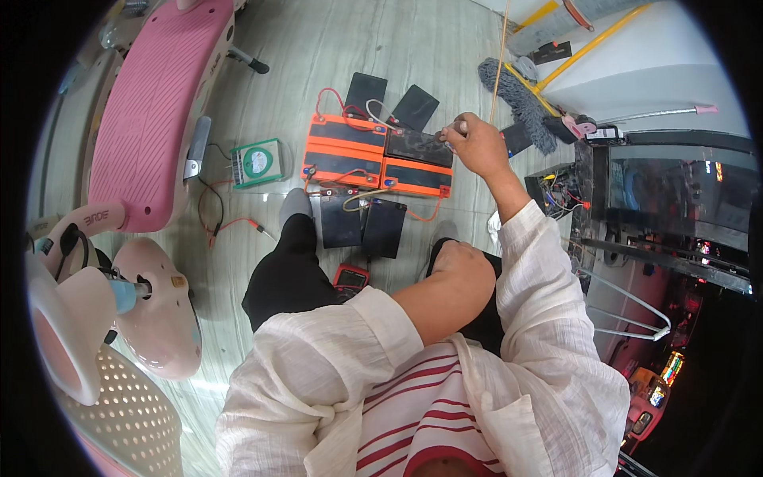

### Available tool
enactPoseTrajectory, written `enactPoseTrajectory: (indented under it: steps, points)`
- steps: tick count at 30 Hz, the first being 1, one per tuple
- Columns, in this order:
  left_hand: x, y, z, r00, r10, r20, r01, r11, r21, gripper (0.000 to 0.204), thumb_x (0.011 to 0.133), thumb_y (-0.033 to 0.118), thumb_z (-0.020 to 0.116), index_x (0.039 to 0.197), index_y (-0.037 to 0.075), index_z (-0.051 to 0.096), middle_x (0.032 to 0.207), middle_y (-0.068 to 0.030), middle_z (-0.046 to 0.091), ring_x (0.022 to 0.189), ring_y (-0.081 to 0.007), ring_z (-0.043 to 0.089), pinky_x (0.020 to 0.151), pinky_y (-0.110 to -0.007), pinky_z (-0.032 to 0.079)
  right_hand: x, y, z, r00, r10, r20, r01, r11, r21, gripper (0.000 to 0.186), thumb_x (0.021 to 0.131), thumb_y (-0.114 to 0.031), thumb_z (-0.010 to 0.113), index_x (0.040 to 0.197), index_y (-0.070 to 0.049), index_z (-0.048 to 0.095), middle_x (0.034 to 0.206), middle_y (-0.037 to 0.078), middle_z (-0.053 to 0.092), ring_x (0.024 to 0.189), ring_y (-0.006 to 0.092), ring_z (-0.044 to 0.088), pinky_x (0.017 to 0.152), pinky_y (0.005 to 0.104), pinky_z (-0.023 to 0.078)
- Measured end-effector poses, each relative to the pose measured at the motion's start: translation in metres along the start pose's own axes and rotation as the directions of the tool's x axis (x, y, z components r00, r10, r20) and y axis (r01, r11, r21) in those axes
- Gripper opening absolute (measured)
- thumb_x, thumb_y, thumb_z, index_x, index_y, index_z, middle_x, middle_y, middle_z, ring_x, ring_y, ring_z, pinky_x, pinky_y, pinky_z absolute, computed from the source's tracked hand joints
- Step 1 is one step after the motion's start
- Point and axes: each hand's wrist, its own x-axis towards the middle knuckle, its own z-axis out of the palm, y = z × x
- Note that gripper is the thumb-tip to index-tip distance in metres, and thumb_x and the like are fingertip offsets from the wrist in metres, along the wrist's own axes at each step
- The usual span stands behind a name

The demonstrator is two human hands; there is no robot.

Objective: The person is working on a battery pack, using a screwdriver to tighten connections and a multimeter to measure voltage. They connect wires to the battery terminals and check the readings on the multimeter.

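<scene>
My right hand (477, 145) is closed in a pinch at the right end of a black battery (415, 146), its fingers round something small that I cannot make out. That battery lies against orange-and-black batteries (342, 147), grouped together on the floor. Red and white leads (373, 107) run from the group to black batteries (366, 91) behind it. Nearer me, two more black batteries (383, 229) lie with leads attached. My left forearm crosses in front of me, and my left hand (461, 258) rests on my right knee with its fingers hidden.
A red multimeter (350, 278) lies by my left leg. Left of the batteries is a green-framed device (257, 163), with loose clip leads (230, 221). A pink scooter (155, 103) stands at left. On the right are a grey mop (517, 99) and a case with exposed wires (556, 191).
</scene>
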Motion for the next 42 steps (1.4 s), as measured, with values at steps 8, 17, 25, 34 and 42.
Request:
enactPoseTrajectory:
  steps: [8, 17, 25, 34, 42]
  points:
    - [0.001, 0.001, 0.0, 0.999, -0.011, -0.033, 0.011, 1.0, -0.009, 0.026, 0.083, 0.017, 0.067, 0.106, 0.006, 0.07, 0.111, -0.0126, 0.068, 0.107, -0.0264, 0.064, 0.086, -0.036, 0.051, 0.001, 0.043, -0.026, 0.992, 0.086, -0.09, -0.085, 0.996, 0.018, 0.032, 0.086, -0.034, 0.067, 0.092, -0.003, 0.067, 0.087, 0.012, 0.073, 0.087, 0.0336, 0.07, 0.076, 0.0422, 0.053]
    - [0.004, 0.003, 0.001, 0.999, -0.006, -0.043, 0.007, 1.0, 0.005, 0.029, 0.077, 0.018, 0.072, 0.104, 0.006, 0.07, 0.109, -0.0116, 0.068, 0.105, -0.0256, 0.065, 0.087, -0.036, 0.051, -0.014, 0.057, -0.048, 0.992, 0.047, 0.115, -0.047, 0.999, 0.001, 0.034, 0.085, -0.033, 0.069, 0.086, 0.001, 0.067, 0.083, 0.016, 0.072, 0.084, 0.0359, 0.069, 0.075, 0.0414, 0.052]
    - [0.01, 0.008, -0.005, 1.0, 0.011, 0.019, -0.011, 1.0, 0.018, 0.029, 0.079, 0.018, 0.072, 0.106, 0.007, 0.071, 0.11, -0.0109, 0.068, 0.107, -0.0253, 0.064, 0.087, -0.036, 0.05, -0.027, 0.045, -0.029, 0.974, -0.017, 0.228, -0.008, 0.994, 0.107, 0.032, 0.086, -0.029, 0.07, 0.088, 0.003, 0.065, 0.082, 0.015, 0.073, 0.08, 0.0309, 0.07, 0.071, 0.0374, 0.052]
    - [0.013, 0.005, 0.001, 1.0, 0.021, -0.018, -0.02, 1.0, 0.01, 0.028, 0.081, 0.017, 0.069, 0.107, 0.006, 0.07, 0.109, -0.0111, 0.068, 0.106, -0.0255, 0.064, 0.086, -0.036, 0.05, -0.037, -0.01, -0.018, 0.946, -0.225, 0.233, 0.158, 0.949, 0.273, 0.026, 0.085, -0.025, 0.07, 0.09, 0.0, 0.063, 0.084, 0.012, 0.073, 0.081, 0.0317, 0.07, 0.07, 0.0392, 0.053]
    - [0.009, 0.004, -0.002, 0.999, 0.035, -0.041, -0.035, 0.999, 0.014, 0.027, 0.08, 0.017, 0.069, 0.105, 0.006, 0.07, 0.107, -0.0114, 0.069, 0.103, -0.0254, 0.064, 0.085, -0.035, 0.05, -0.037, -0.013, -0.005, 0.939, -0.162, 0.305, 0.124, 0.982, 0.141, 0.03, 0.084, -0.031, 0.071, 0.092, -0.003, 0.063, 0.086, 0.013, 0.072, 0.082, 0.0352, 0.068, 0.071, 0.0433, 0.052]
